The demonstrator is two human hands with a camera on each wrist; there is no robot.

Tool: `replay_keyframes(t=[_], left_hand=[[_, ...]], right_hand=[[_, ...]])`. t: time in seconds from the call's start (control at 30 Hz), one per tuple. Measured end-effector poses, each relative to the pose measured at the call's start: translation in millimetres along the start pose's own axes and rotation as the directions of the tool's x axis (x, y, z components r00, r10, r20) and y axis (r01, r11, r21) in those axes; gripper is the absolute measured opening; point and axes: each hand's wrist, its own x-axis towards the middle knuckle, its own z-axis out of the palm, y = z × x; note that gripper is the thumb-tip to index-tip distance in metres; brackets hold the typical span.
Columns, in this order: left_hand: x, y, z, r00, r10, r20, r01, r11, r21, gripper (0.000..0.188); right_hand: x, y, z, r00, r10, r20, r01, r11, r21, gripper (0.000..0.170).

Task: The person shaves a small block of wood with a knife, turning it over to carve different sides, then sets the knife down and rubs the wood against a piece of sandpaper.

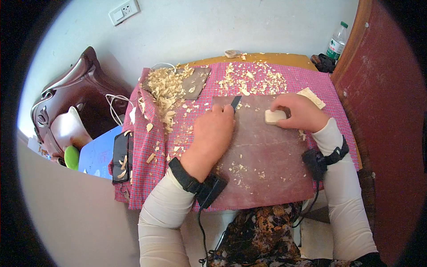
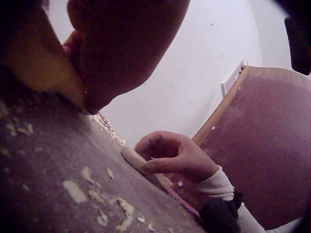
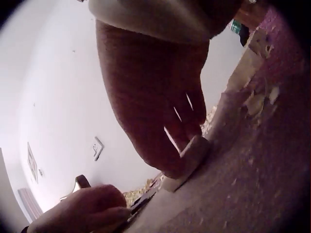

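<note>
My left hand (image 1: 212, 133) lies over the left part of the brown board (image 1: 267, 151), fingers curled round a dark flat tool (image 1: 236, 102) whose dark end sticks out beyond the fingers. The part under the palm is hidden. To its right, my right hand (image 1: 303, 113) pinches a small pale wooden block (image 1: 274, 117) between thumb and fingers. In the right wrist view the block (image 3: 187, 162) rests against the board surface, and the left hand (image 3: 82, 208) is low at the left beside the dark strip. The left wrist view shows the right hand (image 2: 177, 158) on the block.
Wood shavings (image 1: 167, 89) are heaped at the left and scattered at the back of the checked cloth (image 1: 322, 84). A flat wood piece (image 1: 311, 98) lies behind the right hand. A phone (image 1: 120, 158) lies at the left edge; a bottle (image 1: 337, 42) stands back right.
</note>
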Motion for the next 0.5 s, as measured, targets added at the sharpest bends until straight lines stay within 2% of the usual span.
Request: replay_keyframes(t=[0.13,0.23,0.3,0.33,0.4,0.5], left_hand=[[-1,1,-1,1.000,0.016,0.000,-0.016,1.000,-0.003,0.025],[-1,0,0,1.000,0.007,0.002,-0.007,1.000,-0.007,0.026],[0,1,-1,1.000,0.006,0.009,-0.006,1.000,-0.004,0.026],[0,1,-2,1.000,0.004,0.015,-0.004,1.000,-0.002,0.026],[0,0,-2,1.000,0.006,0.011,-0.006,1.000,-0.005,0.026],[0,3,-2,1.000,-0.004,0.017,0.004,1.000,-0.003,0.026]], right_hand=[[4,0,10,0.995,-0.091,-0.026,0.090,0.995,-0.038,0.027],[2,-1,2,1.000,-0.027,0.010,0.028,0.999,-0.037,0.027],[-2,-1,-6,0.996,0.088,0.034,-0.088,0.996,-0.001,0.025],[-1,-1,-5,0.996,0.087,0.033,-0.087,0.996,-0.001,0.025],[0,-3,0,1.000,-0.011,0.000,0.011,1.000,-0.017,0.025],[5,-6,7,0.999,-0.045,0.005,0.045,0.999,-0.028,0.025]])
